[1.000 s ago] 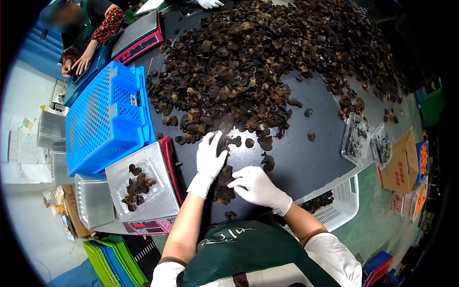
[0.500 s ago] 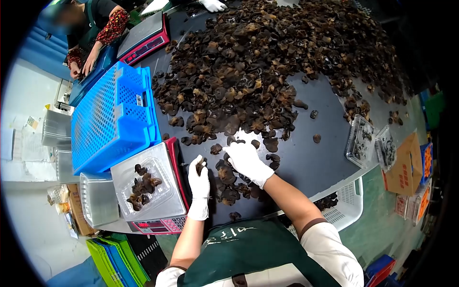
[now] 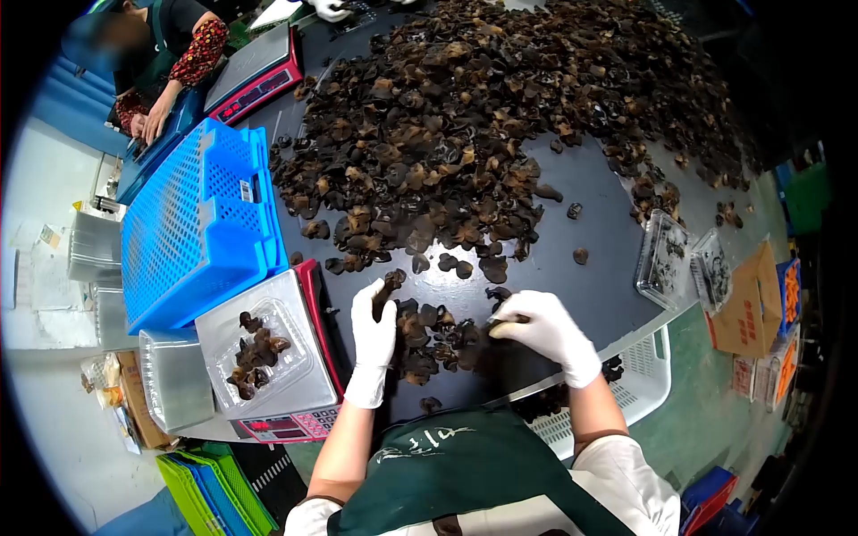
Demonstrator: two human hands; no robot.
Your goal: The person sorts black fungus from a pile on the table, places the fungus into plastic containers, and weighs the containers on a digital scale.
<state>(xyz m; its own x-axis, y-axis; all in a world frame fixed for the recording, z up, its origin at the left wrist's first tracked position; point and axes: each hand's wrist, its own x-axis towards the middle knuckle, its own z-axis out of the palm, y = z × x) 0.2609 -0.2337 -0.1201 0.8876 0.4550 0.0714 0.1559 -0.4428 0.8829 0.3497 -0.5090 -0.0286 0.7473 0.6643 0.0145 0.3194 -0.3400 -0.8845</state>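
Observation:
My left hand (image 3: 374, 335), in a white glove, has its fingers closed on a dark mushroom piece (image 3: 393, 280) near the table's front. To its right, my gloved right hand (image 3: 547, 332) is closed in a pinch at the edge of a small group of mushroom pieces (image 3: 440, 341); dark material shows at its fingertips, too blurred to make out. The small group lies between my two hands. Beyond them spreads a large heap of dark brown mushrooms (image 3: 429, 152). On a red scale (image 3: 313, 380) at the left, a clear tray (image 3: 290, 344) holds several mushroom pieces.
Blue crates (image 3: 192, 223) stand left of the heap, with stacked clear trays (image 3: 174, 380) nearer me. Two clear containers (image 3: 663, 259) lie at the right by a cardboard box (image 3: 751, 299). A white basket (image 3: 639, 375) is below the table edge. A co-worker's hands (image 3: 152, 125) are upper left.
My right hand has moved right and toward me, away from the heap's edge. My left hand stays near the scale, with a mushroom piece now showing clearly at its fingertips.

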